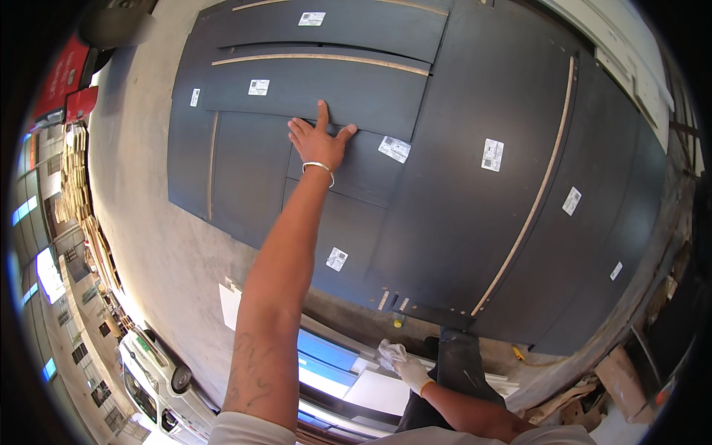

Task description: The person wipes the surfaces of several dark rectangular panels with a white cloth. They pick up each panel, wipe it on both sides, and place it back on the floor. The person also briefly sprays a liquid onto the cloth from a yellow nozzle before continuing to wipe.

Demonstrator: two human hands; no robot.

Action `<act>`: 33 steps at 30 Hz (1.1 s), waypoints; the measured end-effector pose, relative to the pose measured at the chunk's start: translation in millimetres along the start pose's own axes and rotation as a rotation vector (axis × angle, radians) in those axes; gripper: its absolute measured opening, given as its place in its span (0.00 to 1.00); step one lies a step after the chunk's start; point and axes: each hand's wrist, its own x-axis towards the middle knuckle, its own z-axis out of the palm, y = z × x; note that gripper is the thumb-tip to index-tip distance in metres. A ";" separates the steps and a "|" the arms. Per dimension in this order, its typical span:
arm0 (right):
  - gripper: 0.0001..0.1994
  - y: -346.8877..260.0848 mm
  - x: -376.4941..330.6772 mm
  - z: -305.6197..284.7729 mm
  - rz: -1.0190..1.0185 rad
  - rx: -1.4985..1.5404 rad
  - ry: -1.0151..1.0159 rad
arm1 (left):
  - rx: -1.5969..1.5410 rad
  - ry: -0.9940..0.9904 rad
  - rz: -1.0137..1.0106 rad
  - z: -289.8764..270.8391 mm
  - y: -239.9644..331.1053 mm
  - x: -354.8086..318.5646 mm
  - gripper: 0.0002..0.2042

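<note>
My left hand (pixel 320 142), bare with a white bracelet (pixel 319 165) at the wrist, is spread palm down. Its fingers reach over the near edge of a dark grey panel (pixel 334 89) that has a white label (pixel 259 87) and a brown strip along its far edge. The thumb points right, towards another label (pixel 394 149) on the panel beneath. Low in front of my body, my right hand (pixel 412 374) wears a white glove. Its fingers close round a crumpled white cloth (pixel 390 353), which may be another glove.
More dark panels (pixel 475 89) lie side by side and overlapping, with brown strips and labels. White boards (pixel 630 59) are at the far right. A yellow tool (pixel 518 352) lies near my leg (pixel 460 363). At left are stacked planks (pixel 74 170), a red vehicle (pixel 67 81) and a white one (pixel 156 378).
</note>
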 end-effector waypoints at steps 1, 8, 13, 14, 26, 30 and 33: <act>0.27 -0.6 -0.9 0.5 0.083 -0.061 0.015 | 0.010 -0.016 0.007 -1.0 -2.5 0.2 0.47; 0.25 -4.4 -8.8 3.1 0.054 -0.084 0.001 | 0.010 0.013 0.129 0.4 -11.9 -1.5 0.42; 0.25 -47.2 -30.0 11.2 0.303 -0.303 0.048 | -0.036 0.009 0.153 1.3 -13.9 -2.7 0.39; 0.24 -51.8 -33.5 11.5 0.331 -0.325 0.066 | -0.025 0.031 0.160 0.1 -13.3 -2.8 0.39; 0.14 69.6 -10.3 -44.4 0.036 -0.625 0.270 | -0.065 0.076 0.145 2.7 7.2 1.7 0.37; 0.21 47.0 -20.6 -40.4 0.210 -0.512 0.318 | -0.051 -0.009 0.320 13.6 6.6 -47.2 0.32; 0.17 43.1 -25.2 -37.1 0.278 -0.401 0.280 | -0.276 0.165 0.377 21.7 12.6 -136.6 0.29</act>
